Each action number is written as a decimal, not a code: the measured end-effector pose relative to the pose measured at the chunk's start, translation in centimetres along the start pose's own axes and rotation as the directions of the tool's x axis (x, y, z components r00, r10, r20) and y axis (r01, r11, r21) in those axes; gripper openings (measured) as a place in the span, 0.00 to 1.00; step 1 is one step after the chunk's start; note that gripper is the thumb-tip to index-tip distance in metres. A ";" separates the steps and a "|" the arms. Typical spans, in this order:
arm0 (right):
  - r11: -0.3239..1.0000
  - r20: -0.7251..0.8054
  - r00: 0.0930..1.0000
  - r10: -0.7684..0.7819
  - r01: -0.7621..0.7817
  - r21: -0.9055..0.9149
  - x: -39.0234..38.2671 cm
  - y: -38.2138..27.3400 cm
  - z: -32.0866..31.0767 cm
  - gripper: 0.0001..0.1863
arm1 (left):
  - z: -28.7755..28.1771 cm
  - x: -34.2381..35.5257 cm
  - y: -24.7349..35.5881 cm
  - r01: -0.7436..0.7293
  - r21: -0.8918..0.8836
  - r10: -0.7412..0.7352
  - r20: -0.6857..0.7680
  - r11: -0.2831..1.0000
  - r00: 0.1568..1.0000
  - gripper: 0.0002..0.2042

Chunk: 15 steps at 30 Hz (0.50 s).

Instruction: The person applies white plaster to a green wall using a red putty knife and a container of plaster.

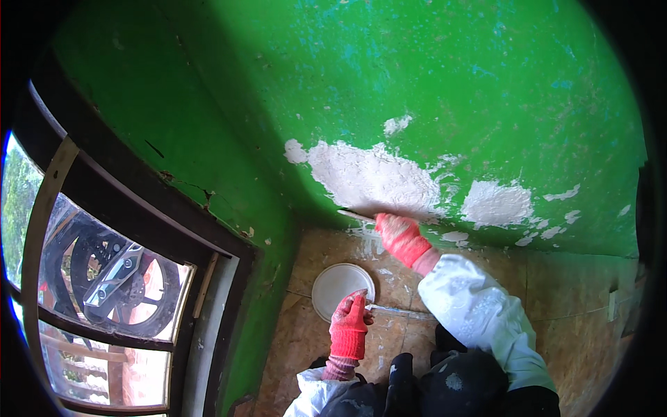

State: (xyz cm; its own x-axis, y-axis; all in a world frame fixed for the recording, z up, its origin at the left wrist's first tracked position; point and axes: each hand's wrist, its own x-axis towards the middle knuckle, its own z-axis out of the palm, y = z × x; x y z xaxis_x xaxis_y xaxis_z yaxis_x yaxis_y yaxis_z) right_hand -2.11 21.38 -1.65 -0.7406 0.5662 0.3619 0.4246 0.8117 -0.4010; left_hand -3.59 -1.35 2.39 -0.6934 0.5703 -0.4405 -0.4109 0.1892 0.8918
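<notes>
My right hand (401, 238), in a red glove with a white sleeve, grips a putty knife (356, 215) and presses its blade against the base of the green wall (431, 76), at the lower edge of a big white filler patch (372, 179). My left hand (349, 325), also in a red glove, holds a thin flat tool (397, 311) that points right, just above the floor. A round white lid or dish (335, 285) lies on the tan floor tiles right beside my left hand.
A second white patch (495, 203) and small white spots mark the wall to the right. A dark-framed window (111, 278) fills the left, with a wheel visible outside. My dark knees (451, 386) are at the bottom. The tan tile floor (577, 292) extends right.
</notes>
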 end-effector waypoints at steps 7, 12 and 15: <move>0.907 -0.204 0.958 -0.200 0.102 -0.409 1.8 -1.4 -8.5 0.10 | -0.2 0.1 -0.8 -0.013 -0.032 0.016 0.111 0.999 0.994 0.12; 0.971 -0.399 0.910 0.113 -0.187 -0.151 1.8 -3.6 -17.3 0.07 | 0.0 -0.3 -0.1 0.016 -0.048 -0.009 0.133 0.999 0.991 0.12; 0.966 -0.146 0.985 -0.092 0.053 -0.252 0.2 -5.8 -15.6 0.07 | 0.0 -0.1 -0.4 0.012 -0.060 -0.005 0.118 0.998 0.993 0.12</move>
State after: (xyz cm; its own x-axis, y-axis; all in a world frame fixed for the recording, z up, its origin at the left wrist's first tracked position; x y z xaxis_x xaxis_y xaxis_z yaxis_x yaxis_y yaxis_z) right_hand 3.43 18.97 13.90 -0.6922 0.5041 0.5164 0.5023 0.8503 -0.1568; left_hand -3.36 -1.52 2.13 -0.6163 0.6600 -0.4296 -0.4538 0.1481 0.8787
